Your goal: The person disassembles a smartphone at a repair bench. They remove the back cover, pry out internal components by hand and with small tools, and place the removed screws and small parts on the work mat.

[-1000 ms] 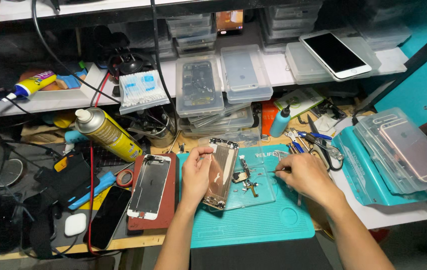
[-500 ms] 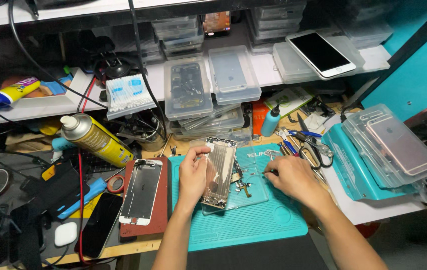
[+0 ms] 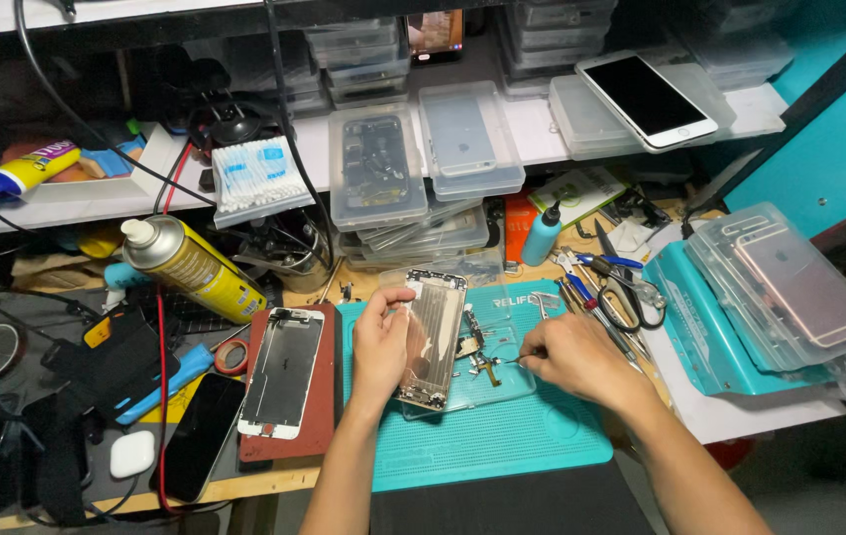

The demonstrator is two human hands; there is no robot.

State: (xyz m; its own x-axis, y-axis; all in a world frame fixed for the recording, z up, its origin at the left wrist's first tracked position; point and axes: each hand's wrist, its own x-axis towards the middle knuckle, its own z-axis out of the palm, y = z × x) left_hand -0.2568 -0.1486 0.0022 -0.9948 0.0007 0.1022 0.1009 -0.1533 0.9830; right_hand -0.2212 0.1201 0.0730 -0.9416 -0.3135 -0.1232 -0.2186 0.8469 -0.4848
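My left hand [image 3: 381, 340] holds a silver phone housing [image 3: 431, 337] tilted up on its long edge over the teal work mat [image 3: 502, 446]. To its right, my right hand [image 3: 571, 357] pinches thin tweezers [image 3: 514, 360] whose tip reaches toward small loose phone parts [image 3: 477, 357] lying on the mat beside the housing. A phone screen assembly [image 3: 282, 372] lies face down on a dark red pad [image 3: 320, 426] left of the mat.
A yellow spray can [image 3: 190, 267] lies at the left, with a black phone [image 3: 200, 436] and white earbud case [image 3: 131, 454] near the bench's front edge. Clear plastic boxes [image 3: 383, 168] stack behind the mat. Scissors and pliers [image 3: 611, 287] and a teal tray [image 3: 715, 337] sit right.
My right hand has shifted slightly left and lower toward the small parts on the mat. The left hand keeps hold of the housing. The view has moved a little.
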